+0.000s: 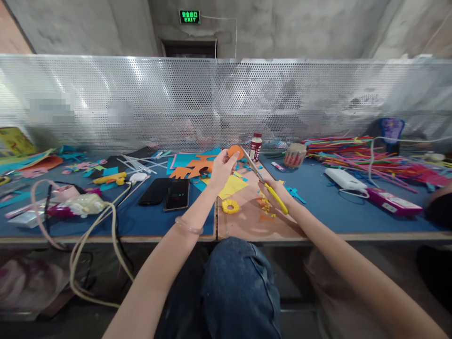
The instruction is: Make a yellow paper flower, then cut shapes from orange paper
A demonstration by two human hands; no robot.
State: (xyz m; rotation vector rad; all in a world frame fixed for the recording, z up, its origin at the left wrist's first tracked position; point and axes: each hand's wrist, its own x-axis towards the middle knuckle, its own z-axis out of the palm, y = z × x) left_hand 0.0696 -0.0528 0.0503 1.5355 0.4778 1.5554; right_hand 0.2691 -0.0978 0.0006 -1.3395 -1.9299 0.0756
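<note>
My left hand [223,168] is raised over the blue table [318,207] and pinches a small round orange paper piece [234,151]. My right hand [277,192] grips yellow-handled scissors [263,181], whose blades point up-left and meet the edge of the orange piece. Below the hands lie a yellow paper flower [230,206], small orange and yellow scraps [264,207], a yellow paper sheet [231,186] and a pinkish sheet [247,219]. A clear bangle sits on my left wrist.
Two dark phones [165,193] lie left of centre, with a glue gun [113,179], cords and paper scraps further left. A small bottle [255,147], a glue stick [277,166], a white power bank [344,179] and several coloured sticks [370,157] lie to the right. A perforated metal screen [226,99] backs the table.
</note>
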